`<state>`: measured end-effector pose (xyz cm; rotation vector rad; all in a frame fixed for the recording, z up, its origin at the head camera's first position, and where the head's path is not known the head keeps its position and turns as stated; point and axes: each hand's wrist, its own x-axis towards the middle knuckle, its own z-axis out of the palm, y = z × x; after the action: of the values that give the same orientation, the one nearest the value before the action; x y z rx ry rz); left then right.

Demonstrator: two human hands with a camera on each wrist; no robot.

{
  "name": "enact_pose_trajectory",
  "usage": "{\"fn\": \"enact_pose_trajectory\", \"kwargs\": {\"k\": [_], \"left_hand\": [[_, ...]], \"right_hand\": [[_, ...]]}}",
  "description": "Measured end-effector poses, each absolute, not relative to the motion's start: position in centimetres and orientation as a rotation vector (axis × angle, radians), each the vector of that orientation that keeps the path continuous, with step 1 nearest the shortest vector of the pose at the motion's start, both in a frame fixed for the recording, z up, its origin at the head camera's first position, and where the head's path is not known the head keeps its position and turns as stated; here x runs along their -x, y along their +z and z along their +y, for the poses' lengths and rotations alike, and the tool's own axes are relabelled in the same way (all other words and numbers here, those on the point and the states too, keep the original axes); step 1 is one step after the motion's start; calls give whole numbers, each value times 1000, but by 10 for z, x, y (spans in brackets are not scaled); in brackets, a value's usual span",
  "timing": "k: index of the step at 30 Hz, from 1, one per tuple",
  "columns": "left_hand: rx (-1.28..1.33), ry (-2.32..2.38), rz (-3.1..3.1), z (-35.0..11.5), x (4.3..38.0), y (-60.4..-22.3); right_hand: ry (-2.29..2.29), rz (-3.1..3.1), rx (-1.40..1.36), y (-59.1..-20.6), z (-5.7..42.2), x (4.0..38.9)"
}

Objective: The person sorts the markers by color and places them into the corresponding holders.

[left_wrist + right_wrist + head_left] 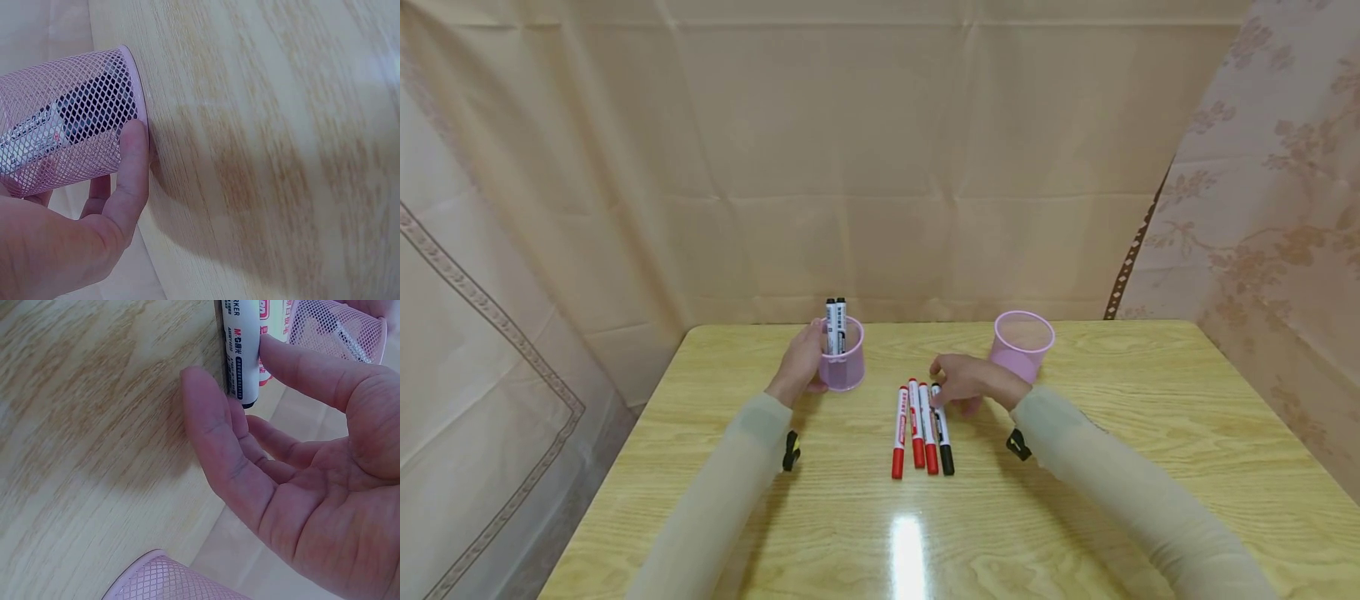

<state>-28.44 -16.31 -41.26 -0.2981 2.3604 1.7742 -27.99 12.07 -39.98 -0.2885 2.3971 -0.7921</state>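
Note:
My left hand grips a pink mesh pen holder from its left side. Two black-capped markers stand inside that holder. In the left wrist view, the thumb presses near the holder's base rim. On the table, my right hand pinches the far end of a black marker, with the thumb on one side and a fingertip on the other. The marker still lies beside three red markers. In the right wrist view, the index finger stands apart from the marker.
A second pink mesh pen holder stands right of the right hand, close to the wrist. The wooden table ends at a beige curtain along the back. Light glares off the table's near middle.

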Motion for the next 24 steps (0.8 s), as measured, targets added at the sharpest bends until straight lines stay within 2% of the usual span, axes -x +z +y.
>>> {"fn": "enact_pose_trajectory", "kwargs": {"k": [24], "left_hand": [[295,1749,2387,-163,285,-414]], "right_hand": [[-779,2385,250,-402,120,281]]}}
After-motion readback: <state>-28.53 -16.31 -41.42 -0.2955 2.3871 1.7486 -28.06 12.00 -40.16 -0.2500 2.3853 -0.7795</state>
